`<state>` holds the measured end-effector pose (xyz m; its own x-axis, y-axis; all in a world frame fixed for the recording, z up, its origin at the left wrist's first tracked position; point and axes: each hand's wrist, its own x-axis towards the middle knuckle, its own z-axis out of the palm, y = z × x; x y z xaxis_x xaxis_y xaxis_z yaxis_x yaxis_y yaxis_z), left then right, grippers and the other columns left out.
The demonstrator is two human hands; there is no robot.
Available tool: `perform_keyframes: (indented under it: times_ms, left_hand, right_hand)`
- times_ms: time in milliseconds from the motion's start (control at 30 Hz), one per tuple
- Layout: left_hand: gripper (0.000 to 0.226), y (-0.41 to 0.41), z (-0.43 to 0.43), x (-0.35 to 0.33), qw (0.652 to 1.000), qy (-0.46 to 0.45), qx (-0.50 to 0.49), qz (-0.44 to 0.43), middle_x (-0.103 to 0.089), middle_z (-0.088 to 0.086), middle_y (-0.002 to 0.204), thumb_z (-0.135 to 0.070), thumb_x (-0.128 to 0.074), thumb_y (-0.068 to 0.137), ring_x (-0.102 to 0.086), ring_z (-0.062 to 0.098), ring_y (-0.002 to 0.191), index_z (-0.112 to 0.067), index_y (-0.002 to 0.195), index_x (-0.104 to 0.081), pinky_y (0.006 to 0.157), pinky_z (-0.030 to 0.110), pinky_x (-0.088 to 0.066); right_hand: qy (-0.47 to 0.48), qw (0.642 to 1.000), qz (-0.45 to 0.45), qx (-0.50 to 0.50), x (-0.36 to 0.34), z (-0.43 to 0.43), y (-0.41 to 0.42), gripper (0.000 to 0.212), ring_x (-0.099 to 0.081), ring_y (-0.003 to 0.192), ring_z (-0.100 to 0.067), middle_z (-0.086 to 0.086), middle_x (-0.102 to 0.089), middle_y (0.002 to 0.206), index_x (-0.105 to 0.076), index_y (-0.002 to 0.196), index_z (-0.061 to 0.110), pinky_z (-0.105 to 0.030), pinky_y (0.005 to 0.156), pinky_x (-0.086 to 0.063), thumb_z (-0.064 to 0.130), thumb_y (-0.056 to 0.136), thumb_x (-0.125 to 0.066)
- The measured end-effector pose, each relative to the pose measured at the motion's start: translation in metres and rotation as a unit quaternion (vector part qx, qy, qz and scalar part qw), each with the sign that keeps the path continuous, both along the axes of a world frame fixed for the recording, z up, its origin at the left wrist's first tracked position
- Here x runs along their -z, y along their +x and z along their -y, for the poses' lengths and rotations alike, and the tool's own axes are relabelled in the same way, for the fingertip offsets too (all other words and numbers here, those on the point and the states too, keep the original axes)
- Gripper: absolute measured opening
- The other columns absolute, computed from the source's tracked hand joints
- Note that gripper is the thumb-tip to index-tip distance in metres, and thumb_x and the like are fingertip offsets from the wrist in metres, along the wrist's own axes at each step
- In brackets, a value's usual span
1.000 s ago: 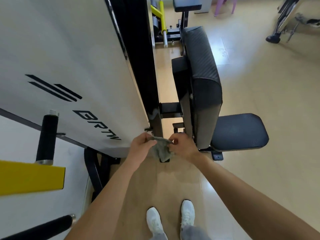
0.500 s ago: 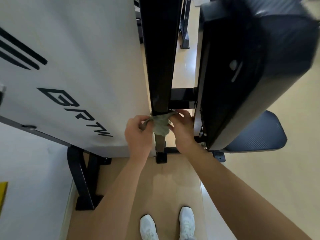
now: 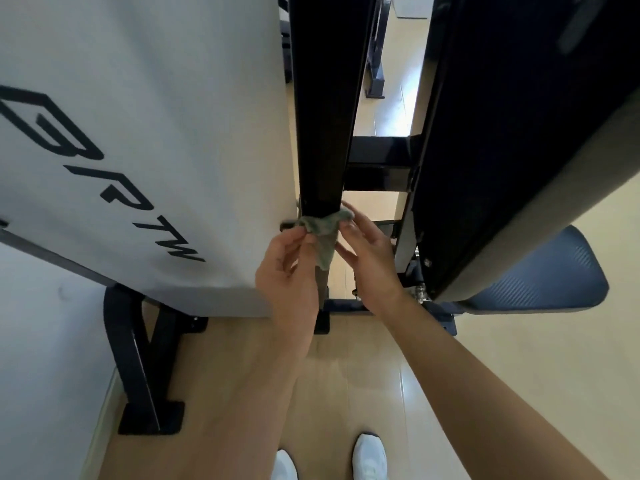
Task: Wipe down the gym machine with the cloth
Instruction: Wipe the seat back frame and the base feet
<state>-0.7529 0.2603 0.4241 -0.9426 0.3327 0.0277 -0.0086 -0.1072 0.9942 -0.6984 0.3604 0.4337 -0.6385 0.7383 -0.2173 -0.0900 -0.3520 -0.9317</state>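
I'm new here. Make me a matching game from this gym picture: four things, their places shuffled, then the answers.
Things:
1. grey-green cloth
2. white side panel with black lettering
3. dark blue padded seat
4. white shoes

Places:
A. bottom edge, on the wooden floor
B. across the black upright post, pinched by left hand and right hand
C. left of the post
D. lower right, below the black backrest

Pairs: 1-B, 2-C, 3-D, 4-A

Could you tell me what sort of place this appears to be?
Probably a gym: a weight machine's white shroud, a padded black backrest above a seat pad, and another black equipment frame behind.
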Motion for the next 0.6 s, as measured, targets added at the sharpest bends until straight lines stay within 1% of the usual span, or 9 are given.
perform_keyframes:
  times_ms: [100,167,267,367,433,533,600]
  left_hand:
    - [0.016,0.007,0.002,0.026,1.000,-0.006,-0.005,0.004,-0.078,-0.001,0.100,-0.009,-0.068,0.096,-0.073,0.016,0.096,-0.010,0.110,-0.075,0.088,0.033,-0.059]
    - [0.018,0.008,0.003,0.048,1.000,-0.013,-0.002,0.016,-0.078,-0.005,0.099,-0.011,-0.069,0.095,-0.073,0.012,0.097,-0.012,0.112,-0.076,0.090,0.030,-0.059]
    - [0.017,0.003,0.003,0.084,0.999,-0.016,-0.003,0.047,-0.078,-0.006,0.098,-0.016,-0.071,0.094,-0.073,0.011,0.095,-0.013,0.110,-0.077,0.091,0.033,-0.060]
    - [0.013,-0.001,0.002,0.125,0.999,-0.020,-0.004,0.037,-0.078,-0.006,0.095,-0.020,-0.072,0.093,-0.074,0.014,0.093,-0.018,0.105,-0.078,0.090,0.040,-0.061]
    - [0.011,-0.003,0.001,0.154,0.999,-0.016,-0.013,0.027,-0.078,-0.006,0.091,-0.020,-0.074,0.092,-0.075,0.016,0.089,-0.019,0.101,-0.078,0.087,0.043,-0.062]
    - [0.008,-0.005,-0.001,0.200,0.999,0.000,-0.019,0.033,-0.079,-0.004,0.087,-0.018,-0.078,0.089,-0.076,0.018,0.085,-0.020,0.096,-0.079,0.084,0.041,-0.062]
    - [0.014,-0.007,-0.001,0.232,0.999,0.004,-0.023,0.032,-0.079,-0.004,0.087,-0.019,-0.079,0.087,-0.076,0.016,0.085,-0.015,0.100,-0.080,0.083,0.038,-0.062]
  right_hand:
    - [0.009,1.000,0.005,-0.022,0.031,-0.003,0.003,0.039,-0.062,0.122,-0.010,-0.003,-0.066,0.134,-0.056,0.142,0.014,-0.034,0.104,-0.052,0.016,0.103,-0.054]
    - [0.007,0.999,0.010,-0.029,0.054,-0.004,0.004,0.038,-0.062,0.122,-0.009,-0.002,-0.065,0.134,-0.057,0.141,0.016,-0.034,0.103,-0.053,0.017,0.103,-0.054]
    - [0.008,0.999,0.022,-0.039,0.089,-0.005,0.006,0.034,-0.064,0.116,-0.005,0.002,-0.068,0.129,-0.061,0.136,0.021,-0.033,0.101,-0.054,0.021,0.102,-0.055]
    - [0.028,0.998,0.041,-0.043,0.130,-0.003,0.008,0.036,-0.063,0.119,-0.007,0.004,-0.068,0.129,-0.061,0.137,0.023,-0.037,0.104,-0.052,0.026,0.101,-0.057]
    - [0.035,0.998,0.039,-0.028,0.159,0.001,0.008,0.037,-0.063,0.118,-0.009,0.004,-0.069,0.125,-0.061,0.137,0.022,-0.039,0.103,-0.053,0.026,0.101,-0.058]
    - [0.047,0.999,0.012,0.000,0.205,0.009,0.007,0.034,-0.066,0.109,-0.002,0.010,-0.073,0.114,-0.062,0.134,0.018,-0.028,0.092,-0.057,0.023,0.101,-0.057]
    - [0.046,0.999,-0.008,0.015,0.236,0.016,0.005,0.034,-0.066,0.108,-0.001,0.007,-0.072,0.116,-0.062,0.135,0.016,-0.021,0.086,-0.056,0.023,0.102,-0.056]
